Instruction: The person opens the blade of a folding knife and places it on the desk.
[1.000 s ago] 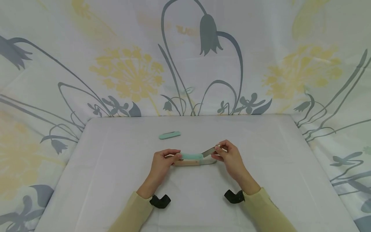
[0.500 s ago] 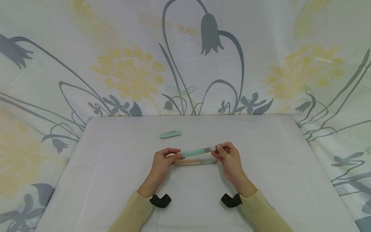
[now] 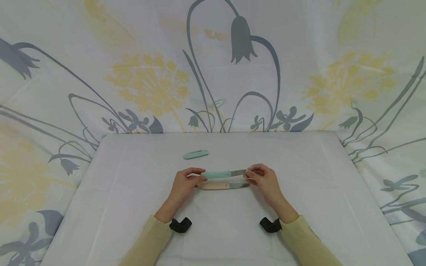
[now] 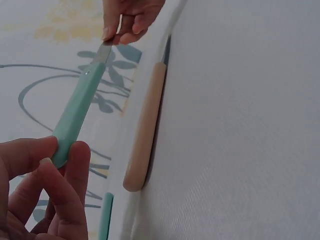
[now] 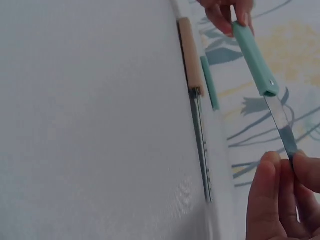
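Observation:
A folding knife with a mint-green handle [image 3: 216, 174] is unfolded and held above the table between both hands. My left hand [image 3: 184, 184] pinches the butt of its handle with thumb and fingers. The tip of its blade [image 5: 280, 117] is pinched by my right hand [image 3: 264, 183]. Blade and handle form nearly a straight line. Just nearer to me, a second unfolded knife with a beige handle [image 4: 146, 130] lies on the table, its blade [image 3: 239, 185] pointing right. Farther back rests a folded mint-green knife [image 3: 195, 154], its blade tucked into the handle.
A white cloth covers the table [image 3: 133, 155]. Behind it hangs a flower-patterned curtain [image 3: 213, 74], which also lines both sides. Black camera mounts [image 3: 181, 224] sit at both wrists.
The blade of the held green knife has swung from an upward angle to nearly in line with its handle. The knife has risen off the beige-handled one and shifted slightly left. The table knives stay put.

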Motion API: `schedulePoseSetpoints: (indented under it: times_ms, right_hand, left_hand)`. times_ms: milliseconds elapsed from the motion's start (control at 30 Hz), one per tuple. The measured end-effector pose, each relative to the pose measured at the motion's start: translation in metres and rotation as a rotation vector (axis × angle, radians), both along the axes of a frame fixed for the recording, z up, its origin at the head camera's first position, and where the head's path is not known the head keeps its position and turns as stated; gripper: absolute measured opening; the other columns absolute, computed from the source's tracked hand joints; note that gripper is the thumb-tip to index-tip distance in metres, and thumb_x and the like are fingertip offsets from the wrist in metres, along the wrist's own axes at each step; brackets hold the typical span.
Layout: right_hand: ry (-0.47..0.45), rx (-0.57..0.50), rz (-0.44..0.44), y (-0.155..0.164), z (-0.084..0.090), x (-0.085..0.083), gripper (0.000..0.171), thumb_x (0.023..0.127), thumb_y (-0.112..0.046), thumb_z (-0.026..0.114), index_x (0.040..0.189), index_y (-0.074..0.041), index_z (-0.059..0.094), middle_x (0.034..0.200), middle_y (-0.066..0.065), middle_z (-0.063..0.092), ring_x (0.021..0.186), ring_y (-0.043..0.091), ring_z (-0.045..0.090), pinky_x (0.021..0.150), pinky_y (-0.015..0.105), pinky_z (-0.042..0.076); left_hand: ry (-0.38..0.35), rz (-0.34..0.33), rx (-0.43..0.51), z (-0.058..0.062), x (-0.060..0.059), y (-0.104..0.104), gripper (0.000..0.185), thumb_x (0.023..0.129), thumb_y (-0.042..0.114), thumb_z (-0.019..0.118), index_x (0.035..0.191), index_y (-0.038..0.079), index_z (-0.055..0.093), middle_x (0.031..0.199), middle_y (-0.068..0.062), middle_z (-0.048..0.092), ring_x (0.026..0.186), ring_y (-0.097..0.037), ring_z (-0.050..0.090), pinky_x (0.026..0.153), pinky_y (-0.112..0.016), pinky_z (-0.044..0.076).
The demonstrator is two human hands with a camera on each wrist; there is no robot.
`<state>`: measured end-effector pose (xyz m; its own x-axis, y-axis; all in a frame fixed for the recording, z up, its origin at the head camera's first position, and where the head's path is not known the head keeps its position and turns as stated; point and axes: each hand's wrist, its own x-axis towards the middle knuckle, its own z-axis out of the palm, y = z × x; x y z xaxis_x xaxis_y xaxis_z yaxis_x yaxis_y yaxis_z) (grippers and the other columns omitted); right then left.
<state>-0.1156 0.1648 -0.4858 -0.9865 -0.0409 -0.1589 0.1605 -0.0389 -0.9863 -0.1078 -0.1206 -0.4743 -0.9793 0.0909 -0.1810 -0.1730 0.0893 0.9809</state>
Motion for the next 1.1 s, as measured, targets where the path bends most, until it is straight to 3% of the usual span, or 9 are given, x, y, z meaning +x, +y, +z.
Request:
schedulePoseSetpoints:
  times_ms: [100,267,400,567,767,1100]
  right_hand:
    - [0.051,0.192,0.060,0.004,-0.003,-0.004,0.024,0.092,-0.010,0.073,0.106,0.008,0.065,0.093,0.013,0.069,0.084,0.017,0.068,0.076,0.029,0.057]
    - [0.137,0.492,0.148,0.010,-0.009,-0.011,0.017,0.089,-0.010,0.076,0.103,-0.002,0.071,0.093,0.008,0.071,0.081,0.017,0.066,0.068,0.027,0.054]
    - [0.173,0.615,0.207,0.011,-0.010,-0.014,0.011,0.088,-0.011,0.077,0.098,-0.007,0.075,0.090,0.002,0.072,0.080,0.016,0.063,0.072,0.032,0.051]
    - [0.202,0.695,0.226,0.009,-0.013,-0.016,0.009,0.087,-0.010,0.077,0.096,-0.009,0.077,0.091,0.001,0.073,0.082,0.016,0.063,0.074,0.033,0.049]
    - [0.199,0.731,0.197,0.007,-0.013,-0.015,0.008,0.086,-0.007,0.077,0.094,-0.007,0.077,0.092,0.004,0.071,0.081,0.017,0.061,0.071,0.033,0.049]
    - [0.165,0.774,0.194,0.006,-0.007,-0.013,0.011,0.086,-0.005,0.076,0.097,-0.005,0.078,0.094,0.005,0.067,0.082,0.019,0.059,0.072,0.033,0.047]
  left_hand:
    - [0.036,-0.012,-0.080,0.006,0.000,-0.002,0.023,0.090,0.002,0.070,0.112,-0.004,0.072,0.099,-0.013,0.070,0.093,-0.035,0.070,0.070,-0.027,0.051]
    - [0.095,-0.022,-0.192,-0.011,-0.009,-0.006,0.019,0.088,0.006,0.073,0.106,0.002,0.075,0.099,-0.009,0.071,0.081,-0.019,0.071,0.067,-0.027,0.051]
    - [0.125,-0.034,-0.308,-0.018,-0.012,-0.007,0.016,0.087,0.010,0.075,0.103,0.007,0.078,0.096,-0.004,0.071,0.078,-0.013,0.068,0.068,-0.029,0.051]
    - [0.150,-0.030,-0.448,-0.022,-0.013,-0.007,0.013,0.086,0.012,0.076,0.099,0.011,0.078,0.090,0.002,0.068,0.079,-0.012,0.061,0.073,-0.032,0.049]
    - [0.179,-0.062,-0.537,-0.022,-0.015,-0.006,0.011,0.087,0.014,0.075,0.098,0.012,0.077,0.084,0.003,0.066,0.076,-0.013,0.057,0.071,-0.033,0.047]
    - [0.181,-0.107,-0.563,-0.017,-0.013,-0.006,0.014,0.088,0.015,0.077,0.100,0.010,0.077,0.087,0.001,0.064,0.078,-0.014,0.056,0.071,-0.032,0.046]
